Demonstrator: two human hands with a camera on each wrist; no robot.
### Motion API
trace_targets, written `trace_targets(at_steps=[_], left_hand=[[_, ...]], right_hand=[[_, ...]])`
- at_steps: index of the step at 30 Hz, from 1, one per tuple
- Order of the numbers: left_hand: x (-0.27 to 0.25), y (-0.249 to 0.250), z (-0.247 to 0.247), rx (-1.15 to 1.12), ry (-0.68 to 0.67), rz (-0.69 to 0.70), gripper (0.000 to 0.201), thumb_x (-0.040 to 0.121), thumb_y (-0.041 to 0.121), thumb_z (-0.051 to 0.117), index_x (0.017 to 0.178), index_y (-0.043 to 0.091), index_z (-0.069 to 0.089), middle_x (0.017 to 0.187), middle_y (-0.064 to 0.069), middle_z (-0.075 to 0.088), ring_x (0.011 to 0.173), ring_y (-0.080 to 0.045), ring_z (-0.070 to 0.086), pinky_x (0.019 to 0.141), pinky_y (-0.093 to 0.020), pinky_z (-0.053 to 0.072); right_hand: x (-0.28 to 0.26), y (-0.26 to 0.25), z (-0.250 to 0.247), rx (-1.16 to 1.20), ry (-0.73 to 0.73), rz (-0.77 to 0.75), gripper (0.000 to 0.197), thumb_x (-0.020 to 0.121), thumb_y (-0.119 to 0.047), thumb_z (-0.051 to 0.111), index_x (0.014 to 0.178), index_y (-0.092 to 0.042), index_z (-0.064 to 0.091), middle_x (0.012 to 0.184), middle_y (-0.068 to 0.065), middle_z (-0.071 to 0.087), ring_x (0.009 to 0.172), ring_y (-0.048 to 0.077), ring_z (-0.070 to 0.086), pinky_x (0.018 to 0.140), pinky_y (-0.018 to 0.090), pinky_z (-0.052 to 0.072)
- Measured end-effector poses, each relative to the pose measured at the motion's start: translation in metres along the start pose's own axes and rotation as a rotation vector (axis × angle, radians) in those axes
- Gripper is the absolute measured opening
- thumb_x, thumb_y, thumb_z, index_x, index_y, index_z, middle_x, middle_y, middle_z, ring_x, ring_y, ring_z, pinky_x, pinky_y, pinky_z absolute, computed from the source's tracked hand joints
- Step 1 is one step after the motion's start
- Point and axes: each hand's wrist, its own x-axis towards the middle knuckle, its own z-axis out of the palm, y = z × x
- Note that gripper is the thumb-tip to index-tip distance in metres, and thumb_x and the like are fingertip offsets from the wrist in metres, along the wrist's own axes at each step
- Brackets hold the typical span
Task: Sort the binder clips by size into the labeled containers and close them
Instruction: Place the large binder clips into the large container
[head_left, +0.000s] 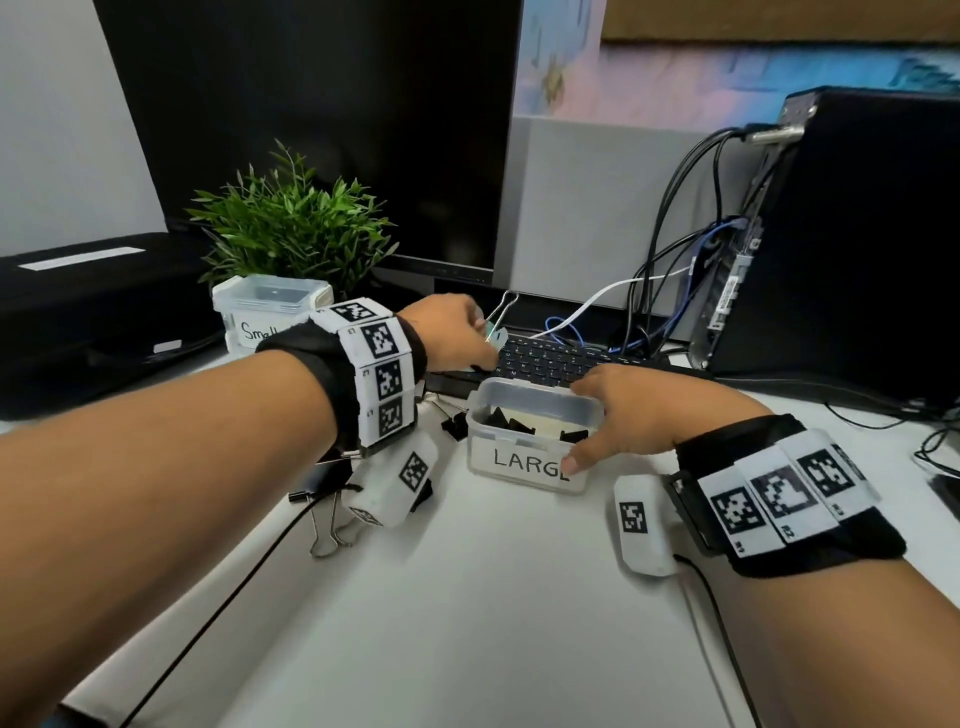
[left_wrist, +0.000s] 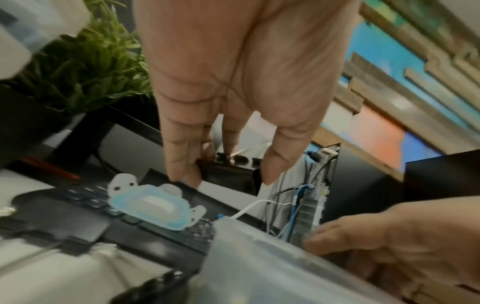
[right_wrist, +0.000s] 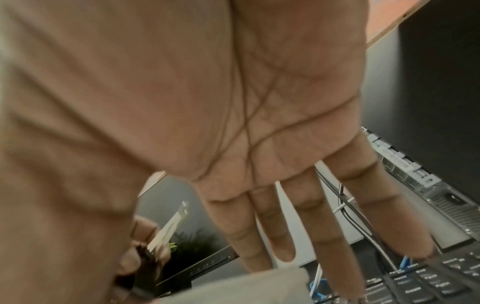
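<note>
An open clear container (head_left: 519, 467) labeled LARGE stands mid-table with several black clips inside. My right hand (head_left: 623, 410) holds it from the right, thumb (head_left: 574, 460) on the front wall and fingers (left_wrist: 335, 236) behind the back rim. Just behind the container's left end, my left hand (head_left: 457, 332) pinches a large black binder clip (left_wrist: 228, 174) with its wire handles (head_left: 503, 312) pointing up. The container's blue-sealed lid (left_wrist: 150, 205) lies on the keyboard. A closed container (head_left: 270, 306) labeled Small stands at the back left.
Loose binder clips (head_left: 332, 519) lie on the white table under my left wrist, one more (head_left: 452, 422) beside the LARGE container. Behind are a keyboard (head_left: 550, 358), a potted plant (head_left: 291, 223), a monitor (head_left: 322, 130), a computer tower (head_left: 857, 249) and tangled cables (head_left: 670, 270).
</note>
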Motion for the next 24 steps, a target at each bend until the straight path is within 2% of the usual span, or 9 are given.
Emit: trace_targets(at_steps=[2,5,9,12,14,15,17,20,24], left_hand=[[-0.005,0.012,0.000,-0.142,0.014,0.070,0.028,0.074,0.030,0.073,0.091,0.018,0.054,0.078,0.008,0.054,0.071,-0.012,0.050,0.059,-0.022,0.042],[-0.011,0.023,0.003,-0.290,-0.066,0.134,0.034,0.071,0.029,0.078,0.096,0.017,0.058,0.086,0.003,0.062,0.077,-0.013,0.056,0.074,-0.030,0.049],[-0.017,0.025,0.010,-0.548,-0.256,0.171,0.036,0.071,0.010,0.079,0.097,0.016,0.055,0.097,-0.017,0.068,0.086,-0.024,0.061,0.091,-0.044,0.049],[-0.016,0.019,0.013,-0.705,-0.305,0.168,0.031,0.077,0.003,0.073,0.098,0.013,0.054,0.087,-0.011,0.065,0.080,-0.019,0.062,0.084,-0.035,0.053],[-0.017,0.015,0.014,-0.787,-0.346,0.155,0.027,0.081,0.001,0.068,0.100,0.011,0.053,0.078,-0.003,0.062,0.070,-0.012,0.062,0.076,-0.027,0.052],[-0.017,0.013,0.016,-0.786,-0.361,0.153,0.025,0.082,0.003,0.068,0.101,0.010,0.054,0.079,-0.003,0.063,0.070,-0.013,0.061,0.078,-0.029,0.051],[-0.015,0.010,0.018,-0.536,-0.337,0.189,0.029,0.081,0.017,0.072,0.106,0.011,0.058,0.095,-0.003,0.066,0.083,-0.018,0.062,0.088,-0.033,0.050],[-0.018,0.008,0.023,0.192,-0.247,0.290,0.041,0.082,0.042,0.067,0.119,0.026,0.058,0.121,0.008,0.058,0.108,-0.014,0.056,0.095,-0.032,0.046],[-0.018,0.004,0.028,0.376,-0.404,0.331,0.042,0.088,0.061,0.042,0.119,0.037,0.058,0.119,0.006,0.060,0.109,-0.016,0.054,0.098,-0.037,0.044]], right_hand=[[0.000,0.001,-0.002,0.029,0.021,-0.004,0.100,0.063,-0.069,0.068,0.144,-0.019,0.036,0.148,-0.004,0.034,0.131,0.021,0.040,0.108,0.040,0.036],[-0.002,0.000,-0.005,0.124,0.119,-0.032,0.093,0.071,-0.065,0.065,0.145,-0.018,0.036,0.152,-0.003,0.030,0.134,0.019,0.038,0.109,0.036,0.034],[-0.003,-0.006,-0.006,0.387,0.252,-0.128,0.063,0.078,-0.049,0.069,0.134,-0.026,0.050,0.127,-0.004,0.060,0.114,0.014,0.056,0.100,0.033,0.044],[-0.003,-0.009,-0.004,0.506,0.273,-0.193,0.038,0.081,-0.034,0.071,0.118,-0.029,0.062,0.108,-0.006,0.069,0.103,0.013,0.062,0.094,0.031,0.047],[-0.001,-0.008,-0.003,0.582,0.265,-0.202,0.039,0.078,-0.028,0.075,0.115,-0.031,0.064,0.105,-0.009,0.070,0.102,0.010,0.063,0.095,0.030,0.047],[0.000,-0.008,-0.002,0.593,0.264,-0.190,0.043,0.075,-0.026,0.078,0.116,-0.030,0.064,0.106,-0.010,0.069,0.102,0.010,0.063,0.094,0.029,0.047],[0.003,-0.005,-0.001,0.538,0.274,-0.132,0.052,0.073,-0.025,0.080,0.121,-0.027,0.061,0.110,-0.010,0.066,0.102,0.010,0.061,0.089,0.026,0.046],[0.002,-0.003,-0.001,0.343,0.255,-0.028,0.058,0.074,-0.026,0.079,0.126,-0.024,0.056,0.112,-0.004,0.063,0.099,0.014,0.058,0.083,0.027,0.045],[-0.001,-0.003,-0.001,0.264,0.190,-0.006,0.064,0.073,-0.028,0.079,0.131,-0.030,0.051,0.118,-0.005,0.062,0.100,0.014,0.056,0.086,0.026,0.044]])
